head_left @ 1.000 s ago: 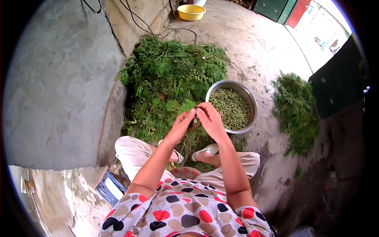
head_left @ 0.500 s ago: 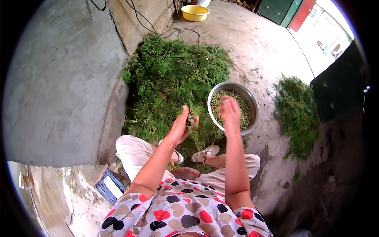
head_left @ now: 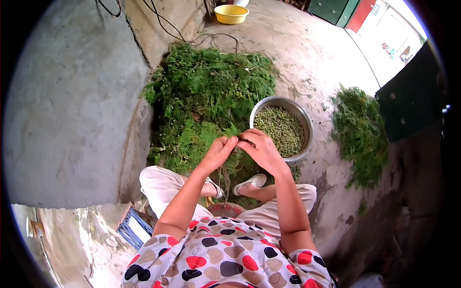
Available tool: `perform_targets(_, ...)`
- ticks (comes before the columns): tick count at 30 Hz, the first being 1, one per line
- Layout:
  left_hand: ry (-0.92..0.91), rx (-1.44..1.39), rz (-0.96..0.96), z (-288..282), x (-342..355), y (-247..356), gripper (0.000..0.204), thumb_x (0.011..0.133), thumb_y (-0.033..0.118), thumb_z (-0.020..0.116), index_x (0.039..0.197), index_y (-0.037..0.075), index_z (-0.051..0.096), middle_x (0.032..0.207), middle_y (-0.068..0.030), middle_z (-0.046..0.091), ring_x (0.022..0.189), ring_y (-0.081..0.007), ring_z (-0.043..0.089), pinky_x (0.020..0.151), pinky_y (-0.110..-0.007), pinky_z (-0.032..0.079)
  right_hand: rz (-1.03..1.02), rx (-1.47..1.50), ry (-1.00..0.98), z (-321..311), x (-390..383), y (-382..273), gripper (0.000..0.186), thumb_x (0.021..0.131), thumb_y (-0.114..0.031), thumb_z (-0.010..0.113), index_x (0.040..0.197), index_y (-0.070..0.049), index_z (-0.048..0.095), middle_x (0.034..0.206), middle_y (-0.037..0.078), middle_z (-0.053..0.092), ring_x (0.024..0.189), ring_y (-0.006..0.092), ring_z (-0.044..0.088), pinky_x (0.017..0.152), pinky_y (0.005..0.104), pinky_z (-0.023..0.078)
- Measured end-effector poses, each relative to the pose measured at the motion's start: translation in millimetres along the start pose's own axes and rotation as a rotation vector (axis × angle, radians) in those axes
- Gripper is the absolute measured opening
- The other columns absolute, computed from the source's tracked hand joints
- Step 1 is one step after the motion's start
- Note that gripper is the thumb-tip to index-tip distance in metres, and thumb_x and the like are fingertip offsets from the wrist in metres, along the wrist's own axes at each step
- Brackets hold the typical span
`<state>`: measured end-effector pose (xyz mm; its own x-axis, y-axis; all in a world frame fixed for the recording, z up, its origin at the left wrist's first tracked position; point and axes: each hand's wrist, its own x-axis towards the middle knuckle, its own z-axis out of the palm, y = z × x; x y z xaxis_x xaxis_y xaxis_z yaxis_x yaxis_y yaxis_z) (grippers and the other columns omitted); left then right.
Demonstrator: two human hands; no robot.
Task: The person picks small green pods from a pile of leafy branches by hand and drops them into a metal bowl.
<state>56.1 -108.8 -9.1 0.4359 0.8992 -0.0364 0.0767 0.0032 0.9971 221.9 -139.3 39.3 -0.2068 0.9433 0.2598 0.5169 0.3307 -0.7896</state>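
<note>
In front of my knees, my left hand (head_left: 218, 152) is closed around a leafy evergreen branch (head_left: 224, 180), whose bare stem hangs down between my shins. My right hand (head_left: 261, 150) meets it from the right, its fingertips pinched together against the left thumb at the foliage. Whatever lies between those fingertips is hidden. Just beyond the right hand stands a round metal basin (head_left: 309, 126), partly filled with small round green cones (head_left: 279, 129). A broad heap of green evergreen cuttings (head_left: 206, 81), dotted with similar cones, spreads ahead of both hands.
A second, smaller pile of cuttings (head_left: 357, 134) lies right of the basin, near a dark green door panel (head_left: 410, 101). At left rises a grey concrete slab (head_left: 77, 105). Black cable (head_left: 211, 36) runs behind the heap, with a yellow plastic tub (head_left: 231, 15) farther back.
My right hand has come from above the basin, back and left, to meet my left hand at the branch. Its spread fingers have closed. The left hand still grips the branch.
</note>
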Motion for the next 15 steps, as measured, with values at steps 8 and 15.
perform_targets(8,0.071,-0.224,-0.099,3.6,0.8,-5.0,0.031,0.088,0.033,0.052,0.071,0.009,0.042,0.064,0.0064,0.037,0.058,-0.0029,0.034,0.049,-0.020,0.028,0.040,-0.052,0.140,11.7,-2.9,-4.1,0.014,0.079,-0.010,0.059,0.089,0.000,0.056,0.085,0.014,0.055,0.076,0.0315,0.055,0.066,0.0364,0.045)
perform_targets(15,0.137,-0.306,-0.055,15.4,5.7,-16.1,0.023,0.090,0.027,0.051,0.074,0.012,0.046,0.067,0.0076,0.041,0.060,-0.0016,0.035,0.052,-0.019,0.030,-0.071,-0.213,0.522,50.1,-7.3,5.2,0.011,0.080,-0.005,0.056,0.090,-0.002,0.052,0.086,0.014,0.053,0.083,0.0326,0.051,0.072,0.0388,0.042)
